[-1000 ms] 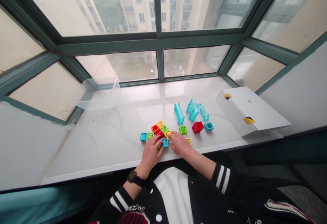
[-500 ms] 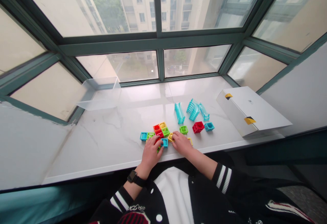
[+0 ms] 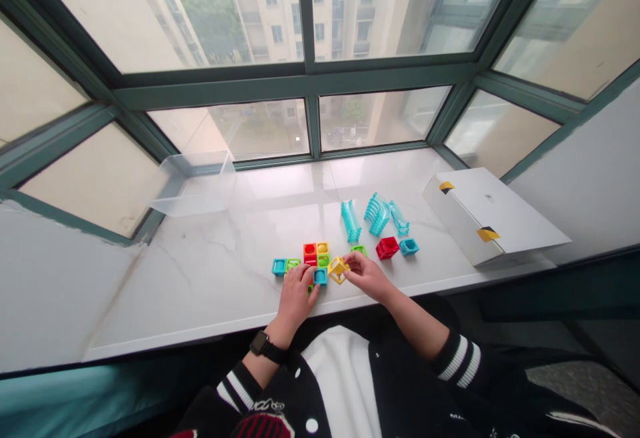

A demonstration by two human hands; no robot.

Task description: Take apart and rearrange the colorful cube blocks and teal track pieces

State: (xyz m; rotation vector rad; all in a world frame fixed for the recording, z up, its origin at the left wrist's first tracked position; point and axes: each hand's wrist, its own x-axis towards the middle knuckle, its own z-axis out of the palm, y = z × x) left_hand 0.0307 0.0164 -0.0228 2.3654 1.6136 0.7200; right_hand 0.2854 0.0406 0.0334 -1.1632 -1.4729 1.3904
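My left hand, wearing a black watch, curls over the near side of a cluster of joined toy blocks, its fingers gripping them and hiding some. Red, yellow, green and blue blocks show in this cluster. A blue block and a green one stick out on its left. Just right of the cluster, my right hand pinches a tilted yellow open-sided block between thumb and fingers. Behind that hand a green block is partly covered.
Farther right stand a red block and a blue block. Behind them lie clear turquoise track pieces. A transparent bin is at the back left, a white box at the right. The sill's front edge runs near me.
My right hand has drawn back to the right, and the yellow block in it is now tilted and more visible. The cluster under my left hand has turned slightly.
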